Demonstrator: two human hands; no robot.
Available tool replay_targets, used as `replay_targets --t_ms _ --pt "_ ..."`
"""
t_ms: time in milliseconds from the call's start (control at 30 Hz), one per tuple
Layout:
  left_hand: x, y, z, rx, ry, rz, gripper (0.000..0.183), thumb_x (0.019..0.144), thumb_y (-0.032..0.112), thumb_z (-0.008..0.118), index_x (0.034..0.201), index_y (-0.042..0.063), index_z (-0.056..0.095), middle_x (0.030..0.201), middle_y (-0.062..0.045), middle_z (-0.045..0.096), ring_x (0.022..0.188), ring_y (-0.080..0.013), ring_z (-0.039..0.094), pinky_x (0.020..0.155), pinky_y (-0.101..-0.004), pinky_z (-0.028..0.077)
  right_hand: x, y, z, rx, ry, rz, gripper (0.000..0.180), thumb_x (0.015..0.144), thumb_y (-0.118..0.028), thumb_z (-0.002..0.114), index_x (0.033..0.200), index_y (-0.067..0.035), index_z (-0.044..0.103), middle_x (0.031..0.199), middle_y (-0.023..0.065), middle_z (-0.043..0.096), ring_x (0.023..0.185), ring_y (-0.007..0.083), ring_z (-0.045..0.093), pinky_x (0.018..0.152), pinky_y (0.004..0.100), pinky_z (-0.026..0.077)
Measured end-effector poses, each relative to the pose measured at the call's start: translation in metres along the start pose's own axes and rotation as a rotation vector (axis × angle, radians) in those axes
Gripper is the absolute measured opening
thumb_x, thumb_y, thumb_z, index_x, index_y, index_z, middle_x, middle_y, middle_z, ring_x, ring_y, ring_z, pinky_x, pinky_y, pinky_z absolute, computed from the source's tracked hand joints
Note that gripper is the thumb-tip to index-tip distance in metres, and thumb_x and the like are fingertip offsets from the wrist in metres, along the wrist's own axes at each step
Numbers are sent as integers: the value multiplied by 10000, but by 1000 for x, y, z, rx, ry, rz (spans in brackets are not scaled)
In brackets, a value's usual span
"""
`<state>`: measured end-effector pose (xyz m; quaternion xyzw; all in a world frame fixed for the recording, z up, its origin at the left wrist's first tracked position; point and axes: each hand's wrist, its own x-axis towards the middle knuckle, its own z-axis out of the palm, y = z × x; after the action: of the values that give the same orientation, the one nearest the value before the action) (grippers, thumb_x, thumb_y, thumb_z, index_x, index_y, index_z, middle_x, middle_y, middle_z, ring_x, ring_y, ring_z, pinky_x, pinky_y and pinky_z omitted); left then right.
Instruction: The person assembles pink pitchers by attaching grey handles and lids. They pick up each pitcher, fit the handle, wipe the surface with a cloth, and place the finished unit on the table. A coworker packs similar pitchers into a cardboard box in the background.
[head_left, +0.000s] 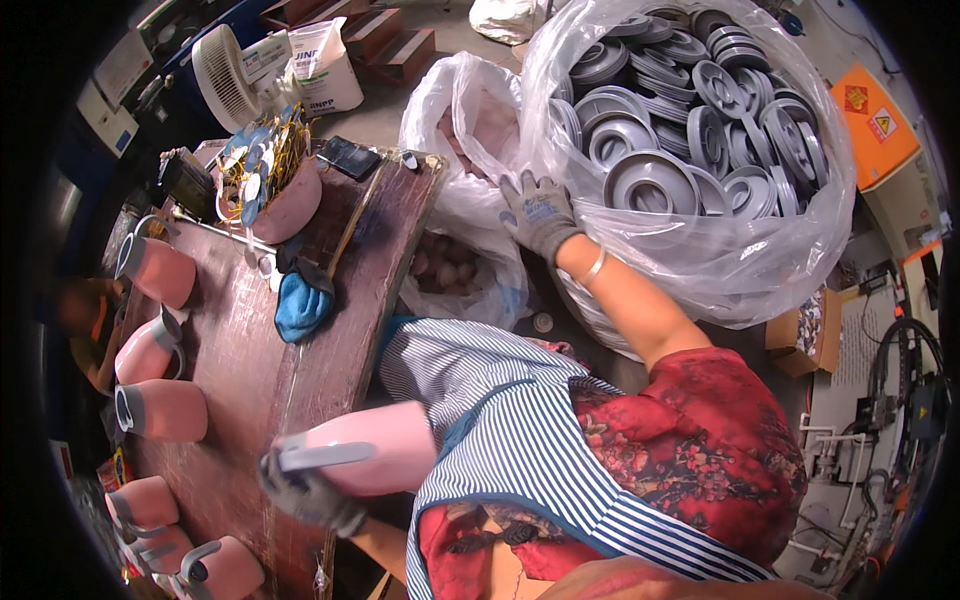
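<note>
My left hand (311, 495), in a grey work glove, grips a pink jug (394, 450) at its grey rim and handle end. The jug lies tilted on its side against my striped apron (517, 450), beside the table edge. My right hand (541, 210), also gloved, has its fingers spread over the edge of a white plastic bag (427, 112) holding pale pink parts (487, 127). Right next to that hand stands a large clear plastic bag (720, 262) full of grey round plastic parts (652, 184).
Several pink jugs (176, 411) line the far side of the brown table (240, 330). A pink bowl (289, 202) of tags, a phone (349, 157) and a blue cloth (302, 304) lie on it. Behind stands a white fan (225, 79). Another person (90, 322) is across the table.
</note>
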<state>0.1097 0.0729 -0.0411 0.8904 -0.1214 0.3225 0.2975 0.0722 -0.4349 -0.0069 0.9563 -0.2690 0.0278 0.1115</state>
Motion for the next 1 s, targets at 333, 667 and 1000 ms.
replay_targets --t_ms 333,667,1000 --pt "109 -22 -77 696 327 484 374 1007 419 508 1168 145 705 1213 -137 656 1076 -331 640 895 -467 506 -91 106 -158 -277 517 203 694 877 -418 655 1487 -183 423 1397 124 518 1322 300 454 1081 458 369" --pt "89 7 -88 190 197 204 396 902 330 681 1150 22 696 1323 -237 567 1143 -389 602 937 -441 513 -43 124 -166 302 807 -195 567 850 -326 715 1320 -62 536 1368 184 525 1261 339 496 1013 453 417" --pt "-75 16 -79 -248 242 -693 209 989 182 626 1012 -20 675 921 -55 666 853 -121 592 820 -277 467 -84 -123 43 728 110 -1095 468 739 -364 782 999 -35 575 1322 168 586 1235 407 524 1038 518 401"
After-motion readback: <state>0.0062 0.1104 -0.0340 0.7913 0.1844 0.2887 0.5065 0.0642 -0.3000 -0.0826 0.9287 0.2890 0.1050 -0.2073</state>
